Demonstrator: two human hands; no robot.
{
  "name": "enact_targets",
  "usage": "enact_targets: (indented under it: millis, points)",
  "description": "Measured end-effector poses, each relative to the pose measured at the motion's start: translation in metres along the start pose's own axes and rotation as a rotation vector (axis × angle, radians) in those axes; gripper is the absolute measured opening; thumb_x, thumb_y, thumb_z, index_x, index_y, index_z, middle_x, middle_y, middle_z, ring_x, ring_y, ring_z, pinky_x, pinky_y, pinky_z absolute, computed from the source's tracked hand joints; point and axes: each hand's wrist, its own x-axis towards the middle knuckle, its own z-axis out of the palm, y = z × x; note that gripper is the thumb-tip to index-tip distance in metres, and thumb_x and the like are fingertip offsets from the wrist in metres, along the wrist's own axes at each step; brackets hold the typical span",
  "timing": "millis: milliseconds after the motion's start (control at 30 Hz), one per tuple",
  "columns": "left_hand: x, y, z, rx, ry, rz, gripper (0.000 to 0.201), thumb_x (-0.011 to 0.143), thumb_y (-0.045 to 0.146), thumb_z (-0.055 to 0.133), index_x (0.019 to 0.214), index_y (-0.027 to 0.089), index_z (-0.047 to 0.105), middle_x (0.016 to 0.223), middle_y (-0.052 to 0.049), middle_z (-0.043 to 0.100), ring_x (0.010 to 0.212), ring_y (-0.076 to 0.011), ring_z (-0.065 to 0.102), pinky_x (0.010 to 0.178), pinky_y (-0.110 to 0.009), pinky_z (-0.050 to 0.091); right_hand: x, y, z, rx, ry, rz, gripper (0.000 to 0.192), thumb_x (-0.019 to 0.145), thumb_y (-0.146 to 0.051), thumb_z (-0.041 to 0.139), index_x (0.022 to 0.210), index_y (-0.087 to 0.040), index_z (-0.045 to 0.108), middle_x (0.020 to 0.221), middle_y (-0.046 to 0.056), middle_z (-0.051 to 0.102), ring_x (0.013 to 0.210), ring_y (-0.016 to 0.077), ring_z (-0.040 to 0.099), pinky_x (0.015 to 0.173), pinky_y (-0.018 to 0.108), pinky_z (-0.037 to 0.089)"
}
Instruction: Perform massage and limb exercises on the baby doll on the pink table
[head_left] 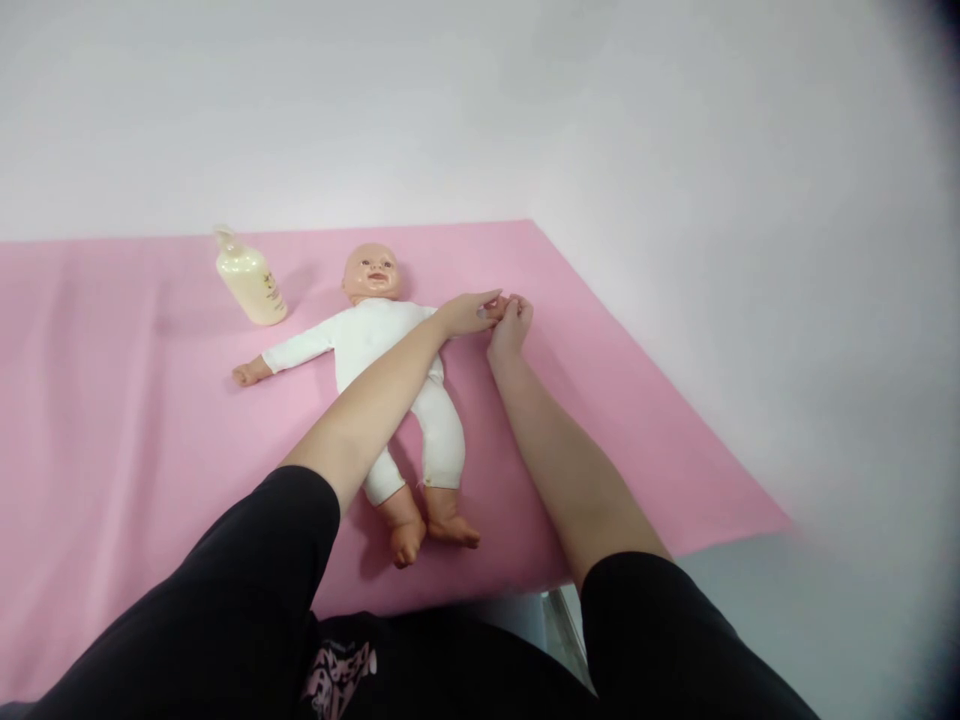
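A baby doll (367, 335) in a white bodysuit lies on its back on a pink sheet, its head toward the far side and its bare feet toward me. My left hand (471, 314) reaches across the doll's body and is closed around its outstretched arm near the wrist, on the right side. Close beside it, my right hand (513, 325) has its fingers pinched on the doll's small hand (496, 309). My fingers cover most of that doll hand. The doll's other arm stretches out to the left, untouched.
A cream-coloured pump bottle (253, 285) stands left of the doll's head. The pink sheet (600, 420) covers the table, whose right edge runs slantwise close to a white wall (750, 250). Another white wall rises behind the far edge.
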Motion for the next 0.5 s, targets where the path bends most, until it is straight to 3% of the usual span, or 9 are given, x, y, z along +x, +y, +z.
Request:
enact_targets:
  millis: [167,300,400,500]
  points:
    - [0.004,-0.007,0.002,0.062,-0.027,0.034,0.062,0.084,0.026,0.065,0.144,0.014,0.056,0.129,-0.015,0.073,0.110,-0.0266,0.069,0.099,-0.034,0.048,0.002,0.000,0.000,-0.017,0.033,0.032,0.025,0.090,-0.043,0.053,0.108,-0.025,0.051,0.122,0.007,0.066,0.114,0.0177,0.071,0.110,0.045,0.056]
    - [0.006,-0.011,0.003,0.124,-0.010,0.005,0.057,0.095,0.024,0.054,0.150,0.012,0.051,0.139,-0.017,0.068,0.125,-0.0277,0.066,0.108,-0.037,0.047,0.001,0.001,0.003,0.001,-0.068,0.056,0.033,0.084,-0.040,0.064,0.111,-0.023,0.055,0.128,0.009,0.068,0.123,0.0199,0.069,0.116,0.046,0.050]
    - [0.006,-0.009,0.001,0.192,-0.041,0.014,0.052,0.100,0.020,0.046,0.152,0.012,0.050,0.149,-0.014,0.061,0.137,-0.0239,0.060,0.117,-0.034,0.042,-0.002,0.001,0.005,0.000,-0.159,0.067,0.034,0.086,-0.041,0.062,0.113,-0.020,0.060,0.132,0.013,0.068,0.126,0.0218,0.067,0.118,0.047,0.047]
    - [0.004,-0.004,-0.001,0.256,-0.077,-0.005,0.055,0.105,0.024,0.041,0.159,0.010,0.040,0.158,-0.014,0.052,0.145,-0.0219,0.052,0.122,-0.032,0.037,-0.004,-0.002,0.005,-0.023,-0.195,0.045,0.037,0.090,-0.045,0.056,0.115,-0.019,0.063,0.133,0.013,0.069,0.126,0.0214,0.067,0.119,0.046,0.046]
